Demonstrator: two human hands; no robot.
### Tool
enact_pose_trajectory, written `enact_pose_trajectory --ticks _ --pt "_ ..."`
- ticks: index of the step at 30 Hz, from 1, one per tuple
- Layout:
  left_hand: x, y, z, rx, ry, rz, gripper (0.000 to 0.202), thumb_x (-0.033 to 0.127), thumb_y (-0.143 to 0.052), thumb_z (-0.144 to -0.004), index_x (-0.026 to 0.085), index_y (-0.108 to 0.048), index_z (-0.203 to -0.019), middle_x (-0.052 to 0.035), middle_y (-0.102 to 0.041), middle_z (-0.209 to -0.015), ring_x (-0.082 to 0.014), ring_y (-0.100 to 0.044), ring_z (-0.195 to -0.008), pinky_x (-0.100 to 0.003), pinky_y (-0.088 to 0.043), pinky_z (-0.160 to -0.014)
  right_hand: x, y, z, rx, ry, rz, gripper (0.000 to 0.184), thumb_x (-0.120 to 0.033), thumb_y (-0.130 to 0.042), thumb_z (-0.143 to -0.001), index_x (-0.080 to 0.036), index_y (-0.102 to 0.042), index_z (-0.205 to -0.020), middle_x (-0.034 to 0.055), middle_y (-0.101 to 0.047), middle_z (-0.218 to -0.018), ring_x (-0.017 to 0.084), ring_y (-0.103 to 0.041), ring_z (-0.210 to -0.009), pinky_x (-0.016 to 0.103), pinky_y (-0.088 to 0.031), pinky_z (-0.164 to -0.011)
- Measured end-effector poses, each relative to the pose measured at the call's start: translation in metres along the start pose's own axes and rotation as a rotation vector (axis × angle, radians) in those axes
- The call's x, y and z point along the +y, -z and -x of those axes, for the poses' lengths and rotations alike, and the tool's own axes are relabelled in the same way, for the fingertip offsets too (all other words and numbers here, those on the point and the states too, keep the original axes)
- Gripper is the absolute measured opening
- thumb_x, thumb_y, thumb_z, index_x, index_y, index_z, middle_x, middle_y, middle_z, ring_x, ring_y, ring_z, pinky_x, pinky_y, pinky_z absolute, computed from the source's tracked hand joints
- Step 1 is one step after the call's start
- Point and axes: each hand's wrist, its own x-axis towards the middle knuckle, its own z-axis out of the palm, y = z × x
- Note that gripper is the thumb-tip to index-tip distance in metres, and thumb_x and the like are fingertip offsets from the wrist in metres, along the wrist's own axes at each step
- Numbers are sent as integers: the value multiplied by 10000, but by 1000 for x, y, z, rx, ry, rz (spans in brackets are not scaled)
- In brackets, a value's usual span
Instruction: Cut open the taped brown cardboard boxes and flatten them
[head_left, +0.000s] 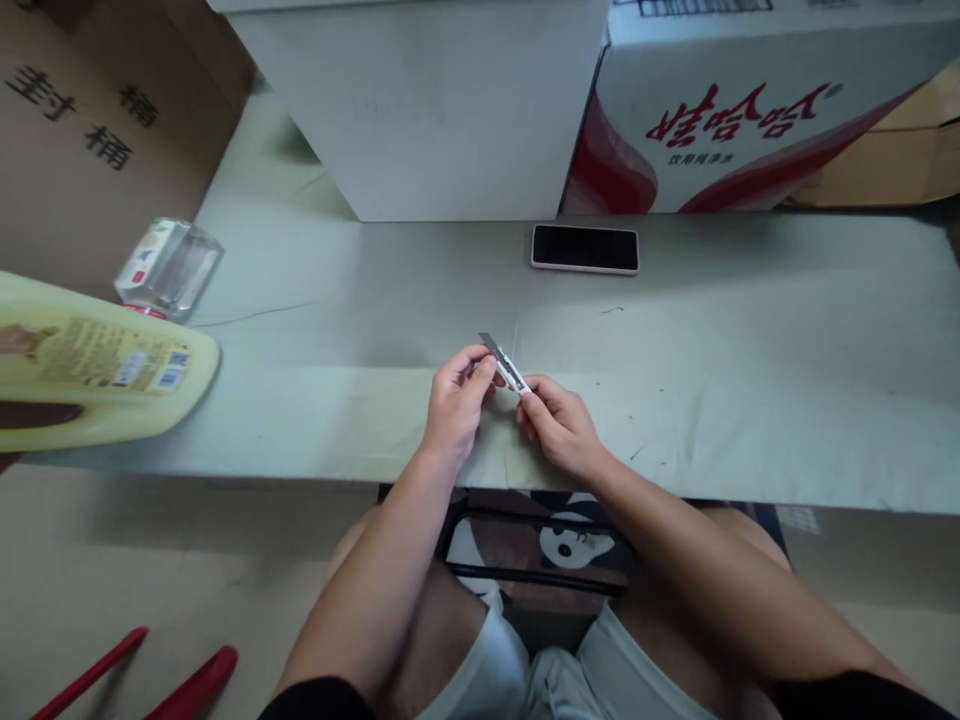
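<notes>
Basically, the utility knife (513,375) sits at the phone's (585,249) seven o'clock, right hand (559,425) gripping its rear, left hand (456,405) pinching near the bare, eleven-o'clock-pointing blade (488,343), so a slip could nick left-hand fingertips.

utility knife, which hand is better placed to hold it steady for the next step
The right, I'd judge: the right hand grips the utility knife at the end away from its exposed blade. The left hand sits up near the blade, so it seems less well placed.
</notes>
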Motion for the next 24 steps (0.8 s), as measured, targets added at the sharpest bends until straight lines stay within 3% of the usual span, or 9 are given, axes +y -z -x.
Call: enact_pose_trajectory --ticks 24 --pt "2 0 -2 39 -4 17 249 357 -837 -731 193 -760 -903 -17 -735 -839 -77 -626 -643 -209 -510 -629 -2 2 0 -62 -2 13 281 -416 -427 -1021 -218 -586 -900 -29 -552 -633 119 -486 -517 267 -391 -543"
